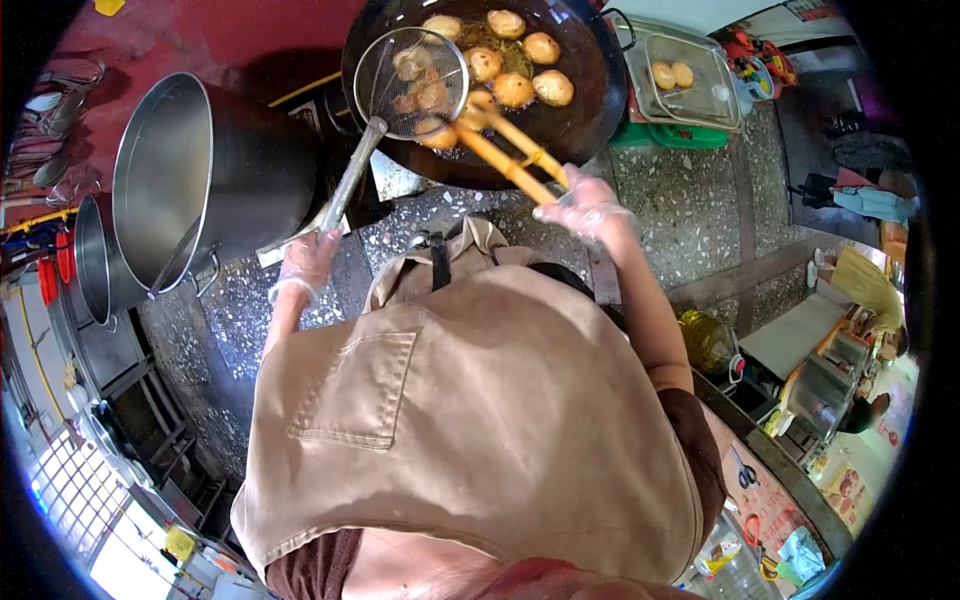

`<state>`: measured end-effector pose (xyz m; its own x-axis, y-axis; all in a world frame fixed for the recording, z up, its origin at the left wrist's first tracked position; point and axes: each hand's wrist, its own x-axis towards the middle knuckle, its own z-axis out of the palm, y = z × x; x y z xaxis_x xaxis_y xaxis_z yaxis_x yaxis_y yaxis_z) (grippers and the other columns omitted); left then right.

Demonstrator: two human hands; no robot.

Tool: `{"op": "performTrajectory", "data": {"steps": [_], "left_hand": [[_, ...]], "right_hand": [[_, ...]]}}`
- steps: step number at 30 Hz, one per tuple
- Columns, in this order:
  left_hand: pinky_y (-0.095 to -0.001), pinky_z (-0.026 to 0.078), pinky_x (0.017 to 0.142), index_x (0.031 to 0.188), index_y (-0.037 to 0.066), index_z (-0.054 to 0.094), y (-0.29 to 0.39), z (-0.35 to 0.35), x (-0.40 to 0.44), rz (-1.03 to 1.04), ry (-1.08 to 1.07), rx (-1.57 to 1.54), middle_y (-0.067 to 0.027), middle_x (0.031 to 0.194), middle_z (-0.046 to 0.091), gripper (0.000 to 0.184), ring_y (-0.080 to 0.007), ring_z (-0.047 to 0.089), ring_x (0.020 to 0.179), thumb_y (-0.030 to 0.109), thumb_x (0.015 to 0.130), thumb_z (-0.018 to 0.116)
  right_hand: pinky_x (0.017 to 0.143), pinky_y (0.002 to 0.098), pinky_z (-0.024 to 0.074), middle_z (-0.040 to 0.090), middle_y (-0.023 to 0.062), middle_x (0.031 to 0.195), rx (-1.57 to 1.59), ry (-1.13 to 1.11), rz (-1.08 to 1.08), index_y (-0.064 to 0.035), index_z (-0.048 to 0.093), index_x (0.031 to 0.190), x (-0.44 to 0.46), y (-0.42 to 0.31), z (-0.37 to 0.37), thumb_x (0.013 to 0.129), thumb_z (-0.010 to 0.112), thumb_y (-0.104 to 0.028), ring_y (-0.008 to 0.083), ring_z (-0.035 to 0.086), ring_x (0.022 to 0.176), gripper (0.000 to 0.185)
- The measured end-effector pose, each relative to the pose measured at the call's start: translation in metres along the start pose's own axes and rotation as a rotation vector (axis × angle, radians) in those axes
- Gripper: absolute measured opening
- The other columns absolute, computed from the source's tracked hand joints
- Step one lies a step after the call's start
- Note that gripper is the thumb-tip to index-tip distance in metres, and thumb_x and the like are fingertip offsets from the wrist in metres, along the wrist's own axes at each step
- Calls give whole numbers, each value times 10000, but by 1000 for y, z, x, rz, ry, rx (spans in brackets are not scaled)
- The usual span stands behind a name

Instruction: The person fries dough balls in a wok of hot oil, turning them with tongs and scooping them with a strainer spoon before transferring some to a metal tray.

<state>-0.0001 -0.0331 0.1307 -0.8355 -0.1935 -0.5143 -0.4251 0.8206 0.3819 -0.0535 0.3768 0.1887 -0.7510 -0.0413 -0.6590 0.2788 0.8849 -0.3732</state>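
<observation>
My left hand (305, 262), in a clear plastic glove, is closed around the handle of a wire-mesh strainer (352, 178). Its round mesh hangs over the left part of a large dark wok (597, 85), with browned pieces showing in or through the mesh. Bamboo tongs (515, 172) are gripped in my gloved right hand (592, 208). Their tips reach to a golden fried ball (437, 133) at the strainer's lower right edge; whether they pinch it I cannot tell. Several more round fried balls (513, 90) float in the wok's dark oil.
A tall metal pot (260, 150) stands left of the wok, with a smaller pot (95, 260) beyond it. To the right, a clear tray (700, 105) holds two fried balls (672, 76). A bottle of yellow oil (706, 342) sits by my right elbow. Whisks and ladles (60, 130) hang far left.
</observation>
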Motion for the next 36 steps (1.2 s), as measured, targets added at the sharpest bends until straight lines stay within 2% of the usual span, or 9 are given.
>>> {"op": "performTrajectory", "data": {"steps": [5,10,13,16,20,22,23,32,36], "left_hand": [[-361,448,559,831,-31,606,15,-8,-9,-48,-6,-27,-127,626,575,562,-197,582,583,526,854,530],[-379,447,566,825,-34,602,15,-10,-7,-47,-14,-51,-134,597,562,567,-230,581,565,527,851,529],[-417,437,760,1020,-27,609,19,-13,-8,-114,-86,51,-224,813,621,563,-351,602,803,504,875,487],[-399,459,633,812,-31,608,8,-4,-2,20,46,93,-157,613,585,594,-281,605,622,550,852,495],[-408,459,659,813,-32,610,16,-9,-5,7,42,97,-176,625,593,603,-301,615,651,558,848,489],[-443,437,801,1000,-42,612,35,-21,-12,-137,-100,94,-268,897,620,585,-399,595,890,513,881,473],[-443,437,801,1000,-42,612,33,-19,-11,-139,-97,93,-268,897,620,585,-399,595,890,513,881,473],[-447,437,808,978,-26,609,30,-16,-13,-127,-95,88,-264,915,616,580,-404,587,908,526,882,460],[-446,438,806,980,-24,609,18,-10,-5,-132,-108,84,-269,928,613,569,-412,581,920,513,889,442]], "right_hand": [[880,377,474,580,218,1093,-290,428,35,43,408,1163,29,-2,-12,713,720,-302,324,580,1031,647],[856,367,481,577,228,1132,-127,213,83,68,485,1170,64,-13,-40,709,729,-330,319,597,1009,656],[872,359,458,575,206,1179,162,-8,129,22,584,1141,104,0,-53,678,759,-367,290,596,1021,630],[931,384,408,563,201,1203,368,-32,108,14,565,1179,150,25,-52,647,782,-348,277,553,1094,679],[969,390,362,558,194,1208,441,-58,129,-7,602,1133,164,18,-67,621,802,-331,266,510,1139,638],[964,378,355,580,166,1171,477,-85,133,-29,663,1044,170,15,-72,590,827,-316,246,517,1108,562],[964,378,355,580,166,1171,476,-86,130,-29,663,1044,170,13,-73,590,827,-316,246,517,1108,562],[777,314,464,642,104,985,562,0,208,-30,682,985,204,39,-45,551,854,-308,182,591,842,544],[528,228,406,578,-8,744,739,-191,-4,-76,645,838,161,52,-57,667,800,-306,78,515,623,326]]}}
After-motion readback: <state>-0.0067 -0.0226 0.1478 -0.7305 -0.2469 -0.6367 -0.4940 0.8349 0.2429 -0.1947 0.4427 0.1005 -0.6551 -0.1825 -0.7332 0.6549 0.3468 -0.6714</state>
